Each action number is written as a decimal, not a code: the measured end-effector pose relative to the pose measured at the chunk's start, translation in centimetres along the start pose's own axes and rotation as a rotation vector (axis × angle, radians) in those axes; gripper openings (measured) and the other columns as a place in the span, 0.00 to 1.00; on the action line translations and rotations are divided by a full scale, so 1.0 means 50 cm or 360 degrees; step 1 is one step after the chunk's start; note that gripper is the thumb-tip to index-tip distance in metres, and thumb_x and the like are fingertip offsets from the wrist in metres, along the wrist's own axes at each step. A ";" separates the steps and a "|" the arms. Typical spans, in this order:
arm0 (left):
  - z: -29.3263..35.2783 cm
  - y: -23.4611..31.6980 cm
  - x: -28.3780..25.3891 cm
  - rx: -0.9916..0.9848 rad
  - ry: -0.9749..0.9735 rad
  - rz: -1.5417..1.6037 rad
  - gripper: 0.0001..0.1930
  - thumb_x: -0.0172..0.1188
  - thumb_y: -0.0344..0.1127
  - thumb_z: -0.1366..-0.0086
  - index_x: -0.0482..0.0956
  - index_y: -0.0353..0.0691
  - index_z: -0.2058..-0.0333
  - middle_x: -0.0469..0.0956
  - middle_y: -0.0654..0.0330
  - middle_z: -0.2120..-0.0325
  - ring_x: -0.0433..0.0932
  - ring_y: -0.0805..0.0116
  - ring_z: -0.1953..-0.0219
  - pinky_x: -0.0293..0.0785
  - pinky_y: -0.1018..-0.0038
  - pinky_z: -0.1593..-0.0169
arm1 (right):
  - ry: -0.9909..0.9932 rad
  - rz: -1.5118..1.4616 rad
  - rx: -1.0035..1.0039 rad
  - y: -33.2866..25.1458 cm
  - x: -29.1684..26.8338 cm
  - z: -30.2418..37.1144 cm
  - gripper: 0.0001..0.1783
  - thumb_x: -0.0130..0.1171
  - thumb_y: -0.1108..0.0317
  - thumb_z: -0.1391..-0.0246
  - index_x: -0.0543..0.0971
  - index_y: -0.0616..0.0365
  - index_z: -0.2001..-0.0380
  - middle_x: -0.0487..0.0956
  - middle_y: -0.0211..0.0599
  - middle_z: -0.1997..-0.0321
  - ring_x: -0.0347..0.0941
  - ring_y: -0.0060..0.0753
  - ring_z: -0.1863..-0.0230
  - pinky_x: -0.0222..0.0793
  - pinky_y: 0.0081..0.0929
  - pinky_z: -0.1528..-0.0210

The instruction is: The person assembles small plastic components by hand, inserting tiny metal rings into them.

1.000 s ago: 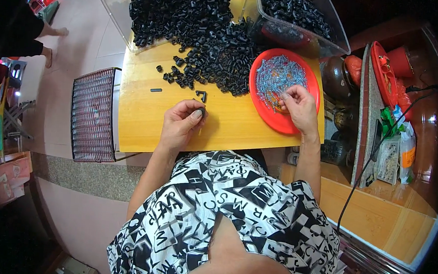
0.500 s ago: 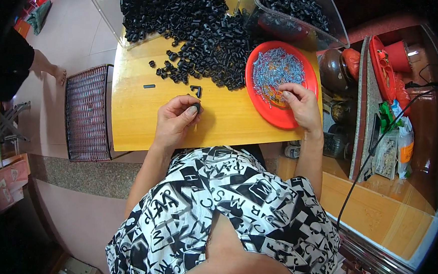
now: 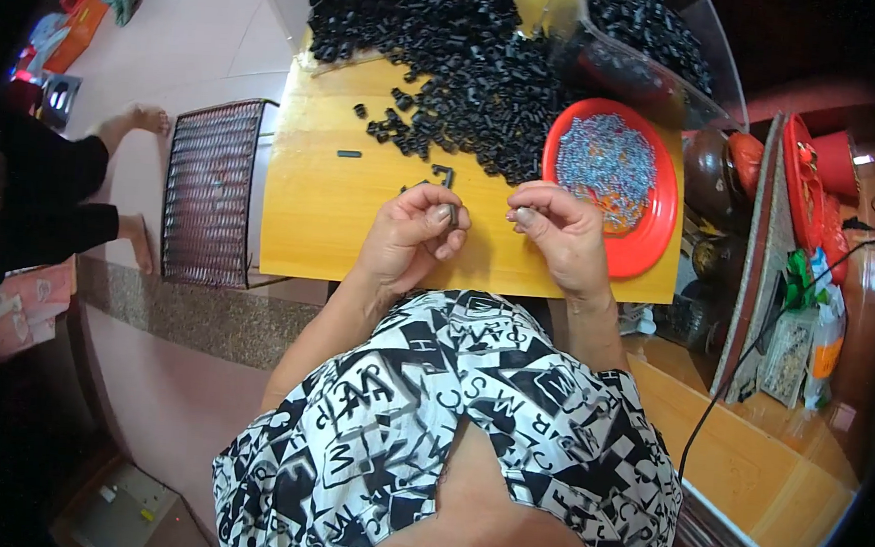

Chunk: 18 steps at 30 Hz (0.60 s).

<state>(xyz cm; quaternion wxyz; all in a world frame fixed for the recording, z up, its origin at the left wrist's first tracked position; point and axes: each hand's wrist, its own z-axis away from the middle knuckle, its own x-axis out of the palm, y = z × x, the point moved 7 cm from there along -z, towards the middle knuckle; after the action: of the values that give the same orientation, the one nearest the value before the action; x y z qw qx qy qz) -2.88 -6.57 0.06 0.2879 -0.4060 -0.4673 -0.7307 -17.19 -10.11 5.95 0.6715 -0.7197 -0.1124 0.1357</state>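
Over the yellow table (image 3: pixel 305 220), near its front edge, my left hand (image 3: pixel 412 237) pinches a small black plastic part (image 3: pixel 451 215) between thumb and fingers. My right hand (image 3: pixel 565 236) faces it a short way off, thumb and fingertips pressed together. Something tiny may be at those fingertips, too small to name. Behind my right hand stands a red plate (image 3: pixel 665 222) of small silvery metal pieces (image 3: pixel 605 155). An angled black part (image 3: pixel 447 175) lies just beyond my left fingers. Farther left rests a short black bar (image 3: pixel 349 154).
A heap of black plastic parts (image 3: pixel 498 102) covers the table's far side. A clear plastic bin (image 3: pixel 723 65) of similar parts stands at the far right. Left of the table is a woven rack (image 3: pixel 212 195), with another person's bare feet (image 3: pixel 144 120) beside it. Shelves with jars (image 3: pixel 714 175) line the right.
My right hand has left the plate and come left, close to my left hand. The view has shifted. More of the other person's legs now shows at the left.
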 end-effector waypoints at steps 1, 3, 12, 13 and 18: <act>0.004 0.002 -0.002 0.0017 0.0018 -0.0006 0.07 0.53 0.28 0.44 0.70 0.36 0.66 0.73 0.56 0.73 0.71 0.72 0.76 0.65 0.82 0.75 | -0.0021 -0.0015 -0.0002 0.002 0.016 -0.005 0.06 0.52 0.78 0.53 0.74 0.66 0.69 0.73 0.32 0.69 0.69 0.19 0.70 0.65 0.14 0.67; 0.010 0.002 0.001 0.0030 -0.0023 0.0059 0.08 0.54 0.30 0.44 0.69 0.38 0.65 0.72 0.56 0.72 0.69 0.72 0.76 0.67 0.82 0.75 | -0.0028 -0.0070 -0.0029 -0.002 0.044 -0.011 0.07 0.53 0.78 0.54 0.74 0.66 0.68 0.72 0.31 0.68 0.66 0.17 0.67 0.61 0.12 0.65; 0.021 0.015 0.003 0.0062 0.0107 0.0425 0.06 0.52 0.31 0.43 0.69 0.39 0.67 0.72 0.57 0.72 0.70 0.71 0.72 0.67 0.78 0.68 | -0.0034 0.0245 -0.0318 -0.047 0.114 -0.015 0.06 0.52 0.84 0.57 0.72 0.66 0.72 0.73 0.36 0.70 0.70 0.22 0.69 0.66 0.17 0.66; 0.021 0.016 0.003 0.0073 0.0114 0.0445 0.06 0.52 0.32 0.43 0.69 0.39 0.66 0.73 0.58 0.72 0.70 0.71 0.71 0.66 0.78 0.67 | -0.0035 0.0405 -0.0449 -0.059 0.119 -0.014 0.06 0.53 0.84 0.58 0.72 0.66 0.73 0.73 0.37 0.70 0.70 0.24 0.69 0.66 0.17 0.66; 0.021 0.006 -0.013 0.0079 0.0152 0.0476 0.05 0.52 0.32 0.43 0.69 0.40 0.67 0.72 0.60 0.73 0.70 0.73 0.72 0.66 0.78 0.68 | -0.0027 0.0545 -0.0613 -0.055 0.132 -0.015 0.09 0.53 0.85 0.62 0.72 0.65 0.73 0.72 0.40 0.72 0.71 0.31 0.72 0.67 0.21 0.70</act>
<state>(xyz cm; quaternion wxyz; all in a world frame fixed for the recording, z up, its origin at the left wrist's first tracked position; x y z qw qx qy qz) -1.98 -5.69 -0.12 0.4253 -0.4287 -0.4054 -0.6863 -10.67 -8.32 8.44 0.4883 -0.8418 -0.0184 0.2294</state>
